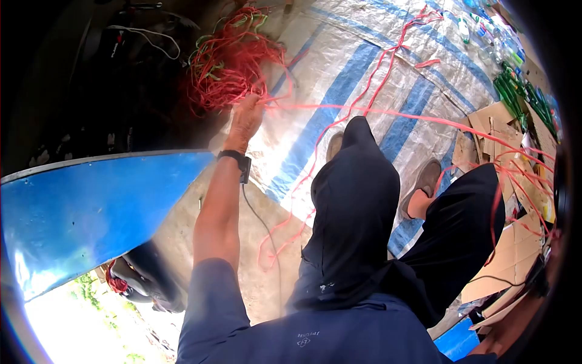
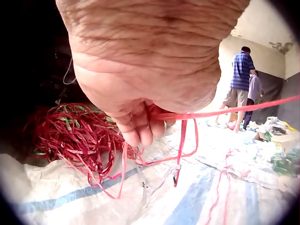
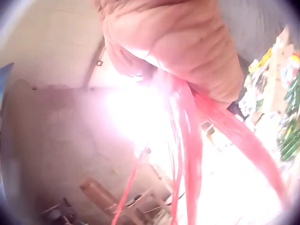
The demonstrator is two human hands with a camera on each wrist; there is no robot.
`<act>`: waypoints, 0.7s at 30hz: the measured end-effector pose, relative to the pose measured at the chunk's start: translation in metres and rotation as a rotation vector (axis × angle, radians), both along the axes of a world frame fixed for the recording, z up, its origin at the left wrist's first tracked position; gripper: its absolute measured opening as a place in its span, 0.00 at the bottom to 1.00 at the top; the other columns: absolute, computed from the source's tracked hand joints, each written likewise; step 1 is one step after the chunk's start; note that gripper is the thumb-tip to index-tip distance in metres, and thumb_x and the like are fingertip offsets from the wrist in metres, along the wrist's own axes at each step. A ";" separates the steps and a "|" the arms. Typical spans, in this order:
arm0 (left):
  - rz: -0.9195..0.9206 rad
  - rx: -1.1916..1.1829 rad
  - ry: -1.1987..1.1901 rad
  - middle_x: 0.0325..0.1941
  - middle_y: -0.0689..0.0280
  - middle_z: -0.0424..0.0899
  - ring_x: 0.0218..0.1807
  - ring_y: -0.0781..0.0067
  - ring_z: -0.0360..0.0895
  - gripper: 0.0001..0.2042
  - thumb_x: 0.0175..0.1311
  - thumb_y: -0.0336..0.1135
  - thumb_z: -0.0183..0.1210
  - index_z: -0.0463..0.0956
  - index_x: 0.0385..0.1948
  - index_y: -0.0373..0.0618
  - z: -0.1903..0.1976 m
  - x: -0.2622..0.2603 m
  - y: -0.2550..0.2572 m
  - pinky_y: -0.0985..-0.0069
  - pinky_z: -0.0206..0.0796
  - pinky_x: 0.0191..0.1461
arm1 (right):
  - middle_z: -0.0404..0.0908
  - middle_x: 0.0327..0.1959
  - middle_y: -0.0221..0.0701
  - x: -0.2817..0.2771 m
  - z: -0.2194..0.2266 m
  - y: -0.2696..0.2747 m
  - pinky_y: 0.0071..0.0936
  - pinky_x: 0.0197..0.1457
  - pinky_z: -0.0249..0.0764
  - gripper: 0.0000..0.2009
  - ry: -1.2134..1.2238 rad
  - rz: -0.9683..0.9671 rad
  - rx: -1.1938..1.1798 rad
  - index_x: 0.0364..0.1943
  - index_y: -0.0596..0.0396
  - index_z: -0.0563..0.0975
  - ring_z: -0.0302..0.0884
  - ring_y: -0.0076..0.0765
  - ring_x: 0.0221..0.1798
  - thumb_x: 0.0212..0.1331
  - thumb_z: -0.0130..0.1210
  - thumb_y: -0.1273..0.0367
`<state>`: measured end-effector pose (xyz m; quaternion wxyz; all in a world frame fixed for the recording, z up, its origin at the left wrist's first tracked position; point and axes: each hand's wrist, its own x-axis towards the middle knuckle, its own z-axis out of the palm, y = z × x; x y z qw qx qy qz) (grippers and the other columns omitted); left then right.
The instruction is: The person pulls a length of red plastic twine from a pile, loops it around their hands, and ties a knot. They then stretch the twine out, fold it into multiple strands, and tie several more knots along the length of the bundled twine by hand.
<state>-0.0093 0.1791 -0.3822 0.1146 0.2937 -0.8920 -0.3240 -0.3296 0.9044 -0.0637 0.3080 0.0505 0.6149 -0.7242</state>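
A large tangled heap of red plastic twine (image 1: pixel 233 73), with some green strands mixed in, lies at the upper left of the head view. Beside it my left hand (image 1: pixel 245 118) grips a red strand, fingers curled round it in the left wrist view. From there the strand (image 1: pixel 388 111) stretches nearly straight to the right edge. My right hand (image 3: pixel 173 51) holds several red strands (image 3: pixel 190 140) that hang and spread below it; the head view loses this hand at its dark right edge. Loose red loops (image 1: pixel 515 164) dangle over on that side.
A white woven sheet (image 1: pixel 339 79) with blue stripes covers the floor under my feet. Cardboard (image 1: pixel 509 249), green bottles (image 1: pixel 509 94) and other plastic waste lie at right. A blue panel (image 1: pixel 103 206) stands at left. Another person (image 2: pixel 241 70) stands in the background, someone else partly behind.
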 end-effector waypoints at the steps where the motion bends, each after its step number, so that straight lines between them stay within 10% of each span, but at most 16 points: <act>1: 0.001 0.000 0.002 0.38 0.47 0.81 0.44 0.45 0.80 0.11 0.65 0.39 0.54 0.78 0.41 0.43 -0.001 -0.001 0.000 0.60 0.70 0.48 | 0.52 0.12 0.19 0.010 0.004 0.004 0.19 0.10 0.44 0.15 0.002 0.001 0.000 0.29 0.52 0.73 0.43 0.16 0.10 0.72 0.45 0.61; 5: -0.057 -0.085 0.071 0.39 0.47 0.81 0.44 0.46 0.80 0.10 0.66 0.37 0.54 0.79 0.40 0.42 -0.005 -0.003 0.002 0.61 0.70 0.48 | 0.63 0.17 0.25 0.024 0.008 0.094 0.20 0.14 0.53 0.06 0.221 -0.460 0.316 0.32 0.52 0.73 0.52 0.20 0.14 0.67 0.49 0.68; 21: -0.123 -0.109 0.043 0.39 0.46 0.81 0.45 0.45 0.80 0.09 0.65 0.32 0.52 0.79 0.39 0.39 -0.003 -0.007 0.007 0.62 0.72 0.49 | 0.71 0.27 0.33 0.114 0.016 0.423 0.28 0.24 0.63 0.09 0.515 -0.517 1.449 0.38 0.55 0.77 0.64 0.28 0.23 0.64 0.52 0.65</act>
